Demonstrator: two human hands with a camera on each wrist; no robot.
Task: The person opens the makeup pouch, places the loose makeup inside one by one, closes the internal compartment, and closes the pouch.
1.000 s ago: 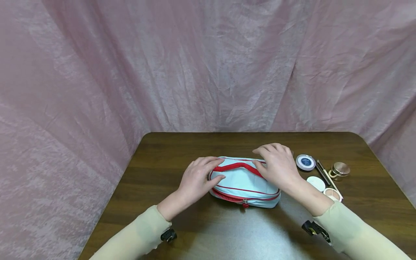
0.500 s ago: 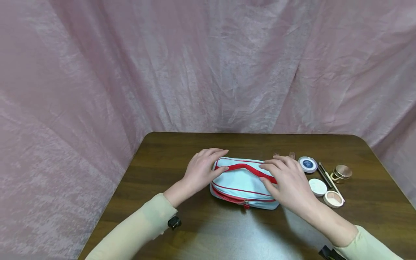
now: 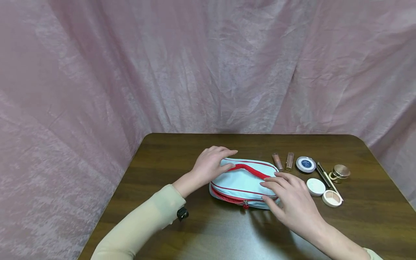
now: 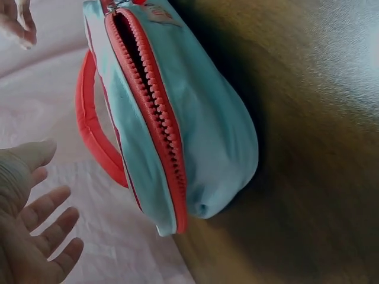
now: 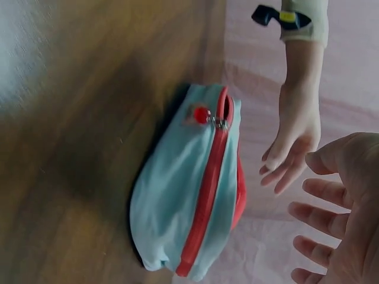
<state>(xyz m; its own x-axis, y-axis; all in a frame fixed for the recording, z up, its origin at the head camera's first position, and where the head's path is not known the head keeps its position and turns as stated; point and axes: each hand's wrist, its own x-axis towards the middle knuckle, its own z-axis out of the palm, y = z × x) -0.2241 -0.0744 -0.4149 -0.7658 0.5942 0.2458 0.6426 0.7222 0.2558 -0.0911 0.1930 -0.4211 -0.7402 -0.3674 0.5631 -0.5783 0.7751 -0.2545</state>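
A light blue pouch (image 3: 243,182) with red piping and a red handle (image 3: 250,169) rests on the wooden table. My left hand (image 3: 211,164) hovers over its left end, fingers spread. Above the right end is my right hand (image 3: 292,200), fingers apart and slightly bent. In the left wrist view the zipper (image 4: 155,112) is partly undone, with a narrow dark gap; the inside cannot be made out. The right wrist view shows a red bead charm (image 5: 202,115) on the zipper pull, and neither hand touches the pouch there.
Right of the pouch lie two small tubes (image 3: 289,161), a round compact (image 3: 306,164), a white round lid (image 3: 316,187), an open powder case (image 3: 332,198), slim brushes or pencils (image 3: 329,180) and a gold-topped jar (image 3: 340,171). Pink curtain (image 3: 208,72) hangs behind the table.
My right hand has moved toward the front right, uncovering the two tubes and the pouch's far right corner. My left hand has shifted slightly right and away from me.
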